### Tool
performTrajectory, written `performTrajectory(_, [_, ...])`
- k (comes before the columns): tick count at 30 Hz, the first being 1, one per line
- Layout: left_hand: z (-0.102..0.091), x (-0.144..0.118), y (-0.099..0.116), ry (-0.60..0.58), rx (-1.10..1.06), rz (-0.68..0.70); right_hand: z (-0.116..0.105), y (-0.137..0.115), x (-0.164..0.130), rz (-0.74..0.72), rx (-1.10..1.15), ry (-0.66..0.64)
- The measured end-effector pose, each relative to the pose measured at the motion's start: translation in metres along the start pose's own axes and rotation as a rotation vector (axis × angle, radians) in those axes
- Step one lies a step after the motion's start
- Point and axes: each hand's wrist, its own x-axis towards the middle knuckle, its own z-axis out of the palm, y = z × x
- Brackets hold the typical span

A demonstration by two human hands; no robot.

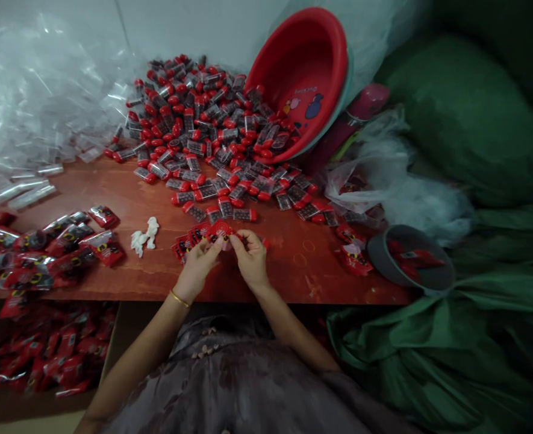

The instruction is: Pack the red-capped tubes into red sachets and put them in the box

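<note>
Both hands meet over the front of the reddish-brown table (pixel 288 283). My left hand (pixel 198 265), with a gold bangle at the wrist, pinches a small red printed card (pixel 220 229) between thumb and fingers. From the other side my right hand (pixel 251 256) grips the same card's edge, fingers curled. Fanned out just left of the card lie several similar red printed cards (pixel 182 246), partly covered by my left hand. Beyond the hands spreads a large heap of small clear containers (pixel 225 207) with red caps and dark contents.
A red basin (pixel 288 66) leans behind the heap. Clear plastic sleeves (pixel 35 108) pile up at left, near red packets (pixel 67 241) and a crumpled white tissue (pixel 145 236). A grey bowl (pixel 377 256) stands at right. Below the table's left edge, a box (pixel 108 346) holds red packets.
</note>
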Motion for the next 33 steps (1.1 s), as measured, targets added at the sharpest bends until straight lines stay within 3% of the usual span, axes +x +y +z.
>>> performTrajectory(2, [0.001, 0.000, 0.000, -0.017, -0.095, -0.077, 0.001, 0.003, -0.002, 0.013, -0.002, -0.015])
performTrajectory(7, [0.000, 0.001, -0.004, 0.086, 0.003, 0.170, 0.004, 0.007, -0.009, 0.063, -0.049, -0.063])
performTrajectory(9, [0.001, 0.000, -0.007, 0.096, 0.034, 0.194, 0.005, 0.007, -0.012, 0.047, -0.122, -0.044])
performTrajectory(16, [0.001, -0.001, -0.004, 0.070, -0.187, -0.057, -0.001, 0.006, -0.010, -0.078, -0.283, -0.062])
performTrajectory(20, [-0.006, 0.003, 0.007, 0.074, -0.223, -0.142, -0.034, 0.003, 0.015, -0.225, -0.394, -0.278])
performTrajectory(24, [-0.008, 0.003, 0.016, 0.012, -0.257, -0.218, -0.083, -0.004, 0.054, -0.470, -0.931, -0.623])
performTrajectory(27, [-0.006, 0.002, 0.016, -0.005, -0.272, -0.241, -0.106, -0.008, 0.068, -0.575, -1.153, -0.889])
performTrajectory(33, [-0.004, -0.001, 0.009, 0.020, -0.241, -0.243, -0.115, -0.013, 0.060, -0.596, -1.246, -0.945])
